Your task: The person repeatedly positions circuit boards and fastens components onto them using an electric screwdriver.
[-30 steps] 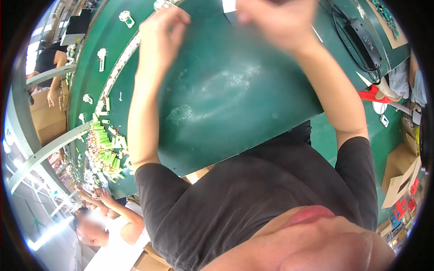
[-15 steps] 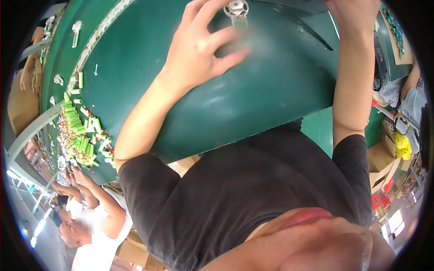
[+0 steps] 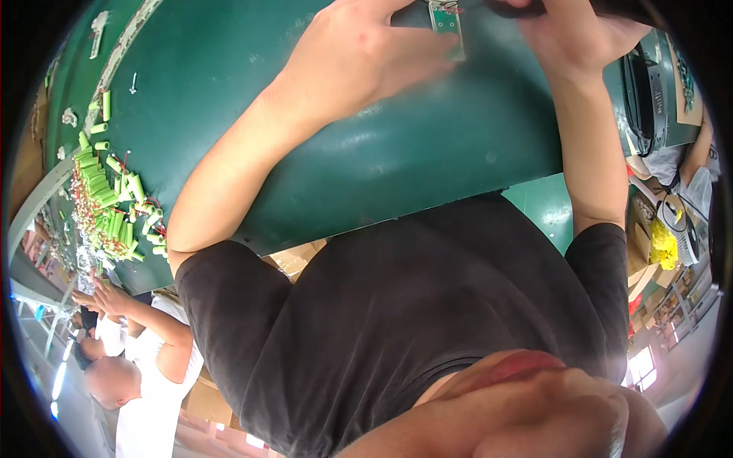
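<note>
My left hand [image 3: 366, 57] is at the top middle of the view, its blurred finger and thumb closed around a small green circuit board [image 3: 447, 21] in a pale frame. Thin red wires [image 3: 452, 8] cross the upper end of the board, which the picture's top edge cuts off. Just right of it, my right hand [image 3: 569, 38] is bent inward with curled fingers. What those fingers grip is hidden by the hand and the top edge; something dark shows beside them.
Green battery cells [image 3: 99, 183] with red wires lie heaped on the green table [image 3: 366, 168] at left, beside a pale rail [image 3: 126, 46]. A black device [image 3: 649, 95] stands at right. At lower left a co-worker in white [image 3: 153, 382] has both hands raised near the heap.
My left hand has moved right, and its thumb has come in over the board. The right hand has moved lower and turned inward toward the board. The view has shifted slightly.
</note>
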### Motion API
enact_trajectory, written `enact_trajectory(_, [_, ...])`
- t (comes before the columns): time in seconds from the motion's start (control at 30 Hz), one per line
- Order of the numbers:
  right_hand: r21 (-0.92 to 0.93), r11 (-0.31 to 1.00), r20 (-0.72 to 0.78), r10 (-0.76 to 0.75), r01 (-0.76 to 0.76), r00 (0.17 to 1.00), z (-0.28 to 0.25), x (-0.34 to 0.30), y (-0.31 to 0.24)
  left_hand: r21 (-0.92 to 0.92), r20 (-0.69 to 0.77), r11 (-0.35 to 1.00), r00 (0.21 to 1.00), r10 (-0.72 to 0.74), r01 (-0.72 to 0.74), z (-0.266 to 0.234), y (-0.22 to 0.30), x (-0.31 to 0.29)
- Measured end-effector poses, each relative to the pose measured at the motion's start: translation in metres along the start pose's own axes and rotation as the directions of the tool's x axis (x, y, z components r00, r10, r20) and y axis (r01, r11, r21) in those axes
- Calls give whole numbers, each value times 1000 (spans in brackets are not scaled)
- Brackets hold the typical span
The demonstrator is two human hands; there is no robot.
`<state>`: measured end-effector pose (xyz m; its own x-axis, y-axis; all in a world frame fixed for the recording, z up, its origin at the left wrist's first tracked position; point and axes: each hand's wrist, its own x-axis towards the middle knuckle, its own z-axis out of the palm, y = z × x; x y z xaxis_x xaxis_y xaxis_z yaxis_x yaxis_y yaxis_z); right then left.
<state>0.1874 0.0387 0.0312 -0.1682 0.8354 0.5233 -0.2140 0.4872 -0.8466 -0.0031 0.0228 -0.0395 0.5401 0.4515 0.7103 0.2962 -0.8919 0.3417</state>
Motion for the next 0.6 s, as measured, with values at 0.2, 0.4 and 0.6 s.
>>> enact_trajectory(0.2, [167,980,-69,-94,105,993,6,2,16,-89,55,991,994,-92,97,-5,5,3])
enact_trajectory(0.4, [234,969,-25,-72,76,997,2,-9,16,-116,55,981,987,-148,153,-6,11,0])
enact_trajectory(0.6, [-28,996,29,-89,90,996,-2,-10,10,-101,121,975,975,-188,200,-15,18,8])
